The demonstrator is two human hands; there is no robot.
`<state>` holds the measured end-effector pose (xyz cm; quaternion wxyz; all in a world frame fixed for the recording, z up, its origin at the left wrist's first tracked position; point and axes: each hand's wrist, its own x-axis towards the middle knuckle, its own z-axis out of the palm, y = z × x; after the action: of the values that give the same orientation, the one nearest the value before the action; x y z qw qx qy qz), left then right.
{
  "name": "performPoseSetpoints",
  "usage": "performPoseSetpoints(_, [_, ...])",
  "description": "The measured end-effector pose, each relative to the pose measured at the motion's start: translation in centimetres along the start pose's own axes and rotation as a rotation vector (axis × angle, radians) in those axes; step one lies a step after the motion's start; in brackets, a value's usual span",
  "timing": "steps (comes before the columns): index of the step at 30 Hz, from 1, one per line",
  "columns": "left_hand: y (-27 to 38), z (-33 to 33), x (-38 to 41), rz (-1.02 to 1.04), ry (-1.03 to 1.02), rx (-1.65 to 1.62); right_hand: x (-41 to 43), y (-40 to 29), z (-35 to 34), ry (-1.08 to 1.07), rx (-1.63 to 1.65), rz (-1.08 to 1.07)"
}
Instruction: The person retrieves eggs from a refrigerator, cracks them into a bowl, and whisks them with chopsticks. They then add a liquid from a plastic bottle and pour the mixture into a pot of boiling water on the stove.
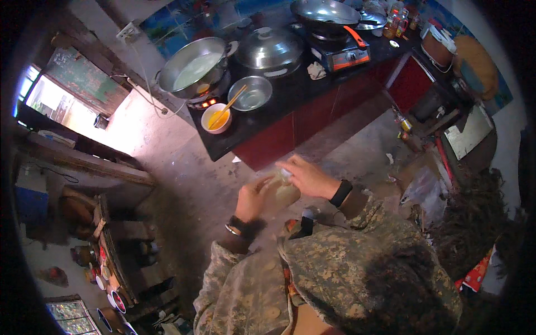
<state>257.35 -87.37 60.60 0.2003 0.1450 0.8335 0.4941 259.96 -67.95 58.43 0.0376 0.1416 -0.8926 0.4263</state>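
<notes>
My left hand [250,202] and my right hand [312,178] are raised in front of my body, before the counter. Between them hangs a pale, partly see-through bag [284,193], blurred, with something light-coloured in it. My left fingers pinch its left side, while my right fingers grip its gathered top. What fills the bag is too blurred to tell. On the counter's near left corner stands a small bowl [223,127] of beaten egg with chopsticks [234,99] resting in it. Beside it is a metal basin [260,102].
A large metal pot [167,77] of pale liquid sits on a lit electric cooker [197,104]. Next to it are a lidded pan [272,48] and a wok [326,12] over a portable stove [347,58]. Crumpled paper [316,71] lies on the black countertop [293,90]. Wooden shelving [113,251] stands left.
</notes>
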Motion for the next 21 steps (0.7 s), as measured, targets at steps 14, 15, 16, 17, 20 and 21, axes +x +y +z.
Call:
performPoseSetpoints(14, [8.6,5.0,16.1,0.279,-0.151,-0.118,4.9,6.4,-15.6,0.229,-0.23,0.108])
performPoseSetpoints(15, [9.1,5.8,17.1,0.272,-0.179,-0.129,4.5,7.1,-16.3,0.243,-0.26,0.117])
performPoseSetpoints(16, [9.7,6.7,18.1,0.273,-0.225,-0.135,4.0,7.9,-17.0,0.256,-0.289,0.127])
performPoseSetpoints(17, [10.3,7.8,19.0,0.273,-0.27,-0.141,3.4,8.8,-17.9,0.267,-0.317,0.137])
performPoseSetpoints(20, [10.6,11.4,21.7,0.387,-0.341,-0.25,2.6,11.1,-20.1,0.25,-0.397,0.35])
performPoseSetpoints(21, [10.8,12.7,22.5,0.44,-0.359,-0.303,2.1,11.9,-20.6,0.239,-0.411,0.44])
